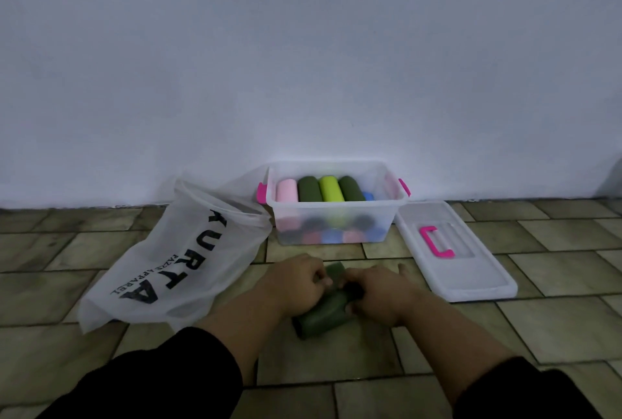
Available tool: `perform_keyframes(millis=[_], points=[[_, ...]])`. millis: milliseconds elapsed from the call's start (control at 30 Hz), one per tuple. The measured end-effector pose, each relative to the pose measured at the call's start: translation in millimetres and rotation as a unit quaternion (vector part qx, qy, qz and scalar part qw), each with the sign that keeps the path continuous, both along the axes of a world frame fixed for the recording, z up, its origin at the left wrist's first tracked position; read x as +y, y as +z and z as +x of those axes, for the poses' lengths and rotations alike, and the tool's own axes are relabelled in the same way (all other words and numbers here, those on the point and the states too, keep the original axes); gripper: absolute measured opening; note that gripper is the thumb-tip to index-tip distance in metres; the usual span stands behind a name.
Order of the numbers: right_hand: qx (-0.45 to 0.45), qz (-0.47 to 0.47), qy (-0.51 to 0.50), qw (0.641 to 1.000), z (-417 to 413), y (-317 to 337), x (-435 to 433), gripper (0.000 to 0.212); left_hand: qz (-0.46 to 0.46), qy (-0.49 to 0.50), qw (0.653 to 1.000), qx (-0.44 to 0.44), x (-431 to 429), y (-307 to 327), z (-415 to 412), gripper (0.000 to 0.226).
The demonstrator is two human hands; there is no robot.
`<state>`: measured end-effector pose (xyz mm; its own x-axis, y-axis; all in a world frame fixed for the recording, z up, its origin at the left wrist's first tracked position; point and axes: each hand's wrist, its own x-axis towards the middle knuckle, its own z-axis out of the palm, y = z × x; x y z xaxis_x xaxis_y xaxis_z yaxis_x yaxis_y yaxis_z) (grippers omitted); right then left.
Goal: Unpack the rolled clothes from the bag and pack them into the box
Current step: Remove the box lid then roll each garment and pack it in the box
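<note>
A dark green rolled cloth (321, 312) lies on the tiled floor in front of me. My left hand (298, 280) and my right hand (377, 294) both grip it, one on each side. Behind it stands a clear plastic box (331, 213) with pink latches. The box holds several rolled clothes: a pink roll (287, 190), two dark green rolls and a lime roll (331, 189) on top, with more pink, blue and dark rolls below. To the left a white bag (175, 260) with black lettering lies slumped on the floor, its mouth toward the box.
The box's clear lid (471, 270) with a pink handle lies flat on the floor to the right of the box. A pale wall rises directly behind the box and the bag. Tiled floor spreads around my arms.
</note>
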<state>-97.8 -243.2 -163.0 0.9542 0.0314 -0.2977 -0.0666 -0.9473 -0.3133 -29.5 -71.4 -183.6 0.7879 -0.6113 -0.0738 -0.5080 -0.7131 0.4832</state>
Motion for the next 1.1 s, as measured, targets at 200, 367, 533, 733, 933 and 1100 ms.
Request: perform_keyframes(millis=[200, 367, 533, 733, 933, 1100], points=[[0.022, 0.001, -0.006, 1.0, 18.3, -4.1, 2.9, 0.04, 0.005, -0.017, 0.998, 0.058, 2.7, -3.8, -1.2, 0.035], [-0.158, 0.019, 0.02, 0.987, 18.4, -11.6, 9.5, 0.024, 0.051, 0.008, 0.995, 0.089, -2.6, 3.5, 16.2, 0.025], [-0.165, 0.004, 0.098, 0.982, 18.2, -21.4, 16.2, 0.034, 0.096, 0.038, 0.992, 0.07, -4.8, 7.3, 25.1, 0.034], [-0.058, 0.0, -0.079, 0.995, 26.7, -11.7, 24.1, 0.03, -0.035, 0.291, 0.955, 0.034, -6.9, 15.0, 15.4, 0.047], [0.013, 0.149, -0.198, 0.969, 14.2, -12.7, 40.0, 0.02, -0.097, 0.301, 0.914, 0.255, -33.2, 12.7, -10.2, 0.055], [0.003, 0.302, -0.24, 0.923, -8.4, -18.3, 46.7, 0.028, -0.243, 0.31, 0.876, 0.278, -27.9, 6.3, -16.4, 0.055]])
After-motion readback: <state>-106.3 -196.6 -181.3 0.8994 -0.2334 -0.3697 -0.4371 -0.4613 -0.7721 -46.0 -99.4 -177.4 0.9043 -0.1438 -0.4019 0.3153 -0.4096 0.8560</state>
